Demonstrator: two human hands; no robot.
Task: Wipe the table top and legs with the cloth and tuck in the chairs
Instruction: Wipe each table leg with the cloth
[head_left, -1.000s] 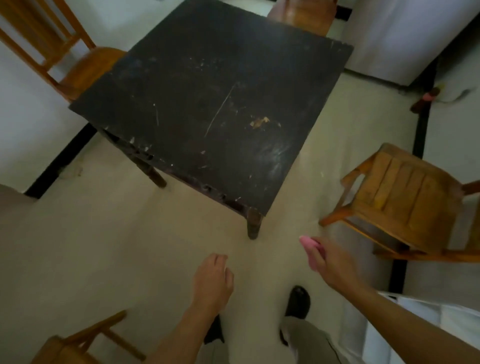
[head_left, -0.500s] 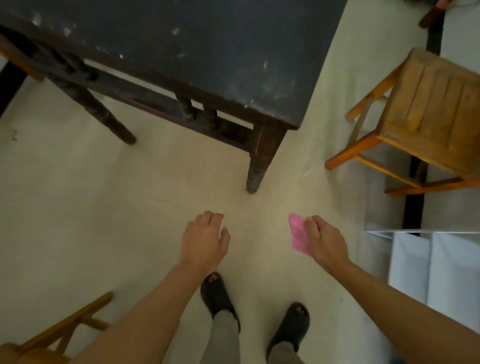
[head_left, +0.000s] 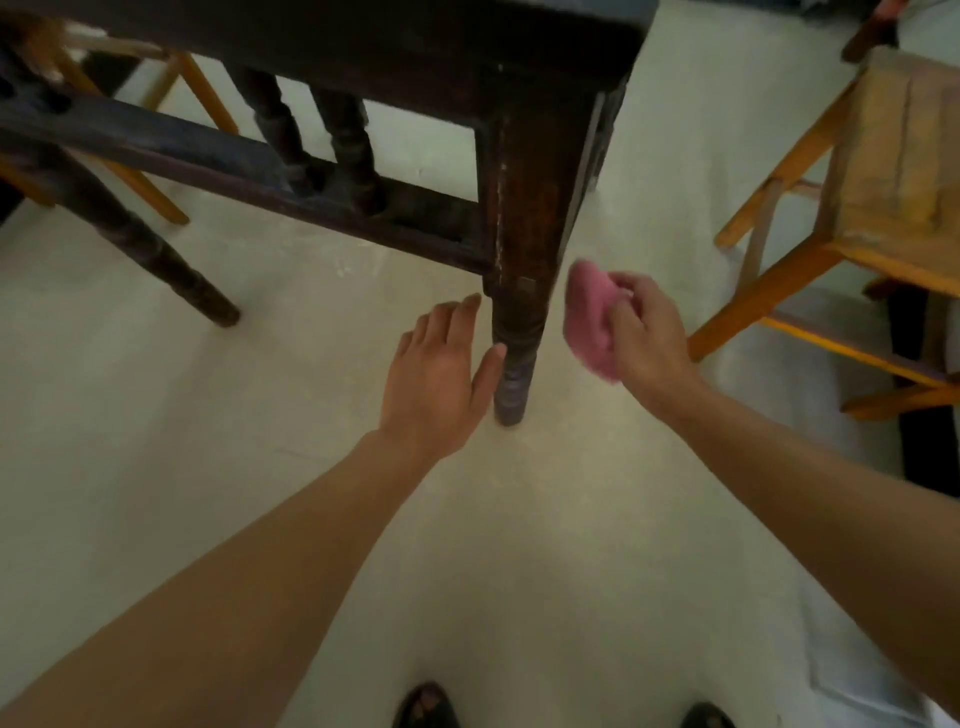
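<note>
The dark table (head_left: 363, 47) stands with a wooden chair (head_left: 893, 156) apart on its right. Its near leg (head_left: 524, 218) is between the hands. The left hand (head_left: 436, 374) is flat, holding nothing, just beside it. The right hand (head_left: 649, 343) grips the pink cloth (head_left: 589, 317) nearby.

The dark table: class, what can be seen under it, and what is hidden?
Under the table you can see its lower rail, two turned spindles, pale floor and, at far left, the orange legs of a chair. The table's frame covers most of the rest of that chair.
</note>
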